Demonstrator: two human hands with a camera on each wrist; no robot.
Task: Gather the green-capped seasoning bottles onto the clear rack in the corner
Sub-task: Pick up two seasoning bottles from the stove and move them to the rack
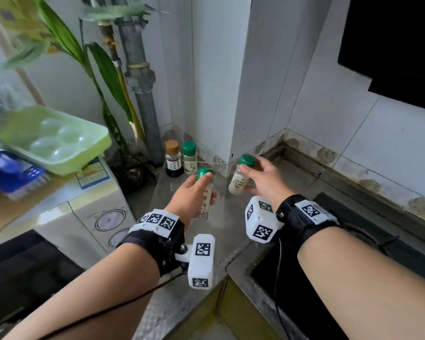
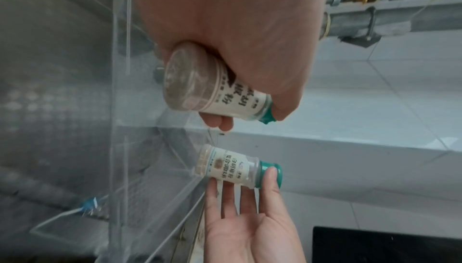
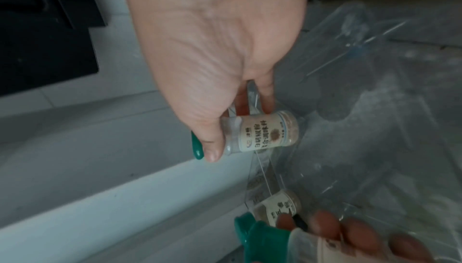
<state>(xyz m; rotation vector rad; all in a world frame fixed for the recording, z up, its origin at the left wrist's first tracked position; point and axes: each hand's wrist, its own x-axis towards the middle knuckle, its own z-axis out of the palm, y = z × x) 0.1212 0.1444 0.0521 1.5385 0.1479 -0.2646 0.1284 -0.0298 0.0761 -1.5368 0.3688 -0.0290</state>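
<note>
1. Head view, biggest first: grey speckled countertop point(image 1: 172, 303) running into a white-tiled corner, carrying everything below.
2. Clear acrylic rack point(image 1: 221, 165) tucked into that corner, its top edge only a thin line; probably kept there to leave the worktop free. Cannot tell from any view whether anything stands on it yet.
3. Left hand point(image 1: 192, 200) wrapped round a clear green-capped seasoning bottle with a cream label point(image 1: 205, 192), forefinger up by the cap, bottle carried just short of the rack's front edge. Dark powder visible through its base in the left wrist view.
4. Right hand point(image 1: 263, 177) pinching a second green-capped bottle of pale powder point(image 1: 241, 176) between thumb and fingers, tilted, at the rack's right end. Both likely poised for setting down.
5. Third green-capped bottle point(image 1: 190, 157) upright on the counter left of the rack, apparently still to be fetched.
6. Brown-capped dark sauce bottle point(image 1: 173, 159) just beside it, no part of the job.
</note>
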